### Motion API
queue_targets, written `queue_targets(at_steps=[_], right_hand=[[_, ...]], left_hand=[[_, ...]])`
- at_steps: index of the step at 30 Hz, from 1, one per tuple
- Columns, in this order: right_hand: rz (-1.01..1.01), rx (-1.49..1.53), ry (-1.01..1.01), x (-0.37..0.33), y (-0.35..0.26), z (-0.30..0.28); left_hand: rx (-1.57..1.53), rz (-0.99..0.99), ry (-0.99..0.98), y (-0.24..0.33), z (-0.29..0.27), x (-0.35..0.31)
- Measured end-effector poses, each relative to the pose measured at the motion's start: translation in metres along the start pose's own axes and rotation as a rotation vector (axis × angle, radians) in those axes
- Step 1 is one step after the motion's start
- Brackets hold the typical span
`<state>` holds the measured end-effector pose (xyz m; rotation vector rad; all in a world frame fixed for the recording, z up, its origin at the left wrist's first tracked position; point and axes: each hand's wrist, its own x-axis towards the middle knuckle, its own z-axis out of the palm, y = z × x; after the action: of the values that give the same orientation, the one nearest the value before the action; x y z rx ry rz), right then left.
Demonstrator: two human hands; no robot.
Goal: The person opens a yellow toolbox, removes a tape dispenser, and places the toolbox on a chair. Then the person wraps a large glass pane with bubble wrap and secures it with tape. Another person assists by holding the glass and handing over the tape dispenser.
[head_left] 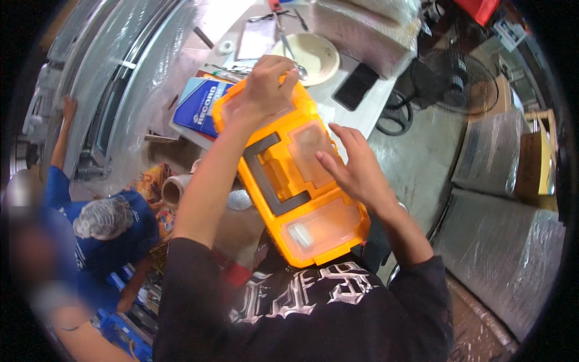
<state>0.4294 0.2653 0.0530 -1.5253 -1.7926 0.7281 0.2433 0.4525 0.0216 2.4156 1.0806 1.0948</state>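
Observation:
A yellow-orange toolbox (283, 226) with a dark grey handle and see-through lid compartments is tilted between the table edge and my body. A small white item (300, 235) shows through the compartment nearest me. My left hand (269, 87) is closed at the far end of the toolbox, its fingers curled over the edge; the fingertips are partly hidden. Over the right side of the lid, my right hand (356, 166) is open, thumb and fingers apart. Whether it touches the lid is hard to tell.
On the white table (377, 99) are a blue book (196, 108), a cream bowl (319, 55) with a spoon (301, 72), and a black phone (356, 87). A fan (455, 81) and wrapped boxes (494, 241) stand right. A person in blue (142, 232) works at left.

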Motion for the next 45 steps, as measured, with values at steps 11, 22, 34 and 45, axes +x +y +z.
queue_targets(at_steps=[11,22,34,45], right_hand=[[0.023,-0.127,-0.015,-0.033,-0.095,0.126],[0.709,0.333,-0.336,0.012,-0.087,0.059],[0.765,0.140,-0.330,-0.040,-0.094,-0.032],[0.935,-0.068,-0.105,-0.235,-0.076,-0.154]], left_hand=[[-0.385,-0.341,0.621,0.078,-0.123,-0.172],[-0.652,-0.764,0.553,0.110,-0.110,-0.330],[-0.490,-0.692,0.504,0.132,-0.129,-0.302],[-0.234,0.176,-0.479,0.158,0.024,-0.245]])
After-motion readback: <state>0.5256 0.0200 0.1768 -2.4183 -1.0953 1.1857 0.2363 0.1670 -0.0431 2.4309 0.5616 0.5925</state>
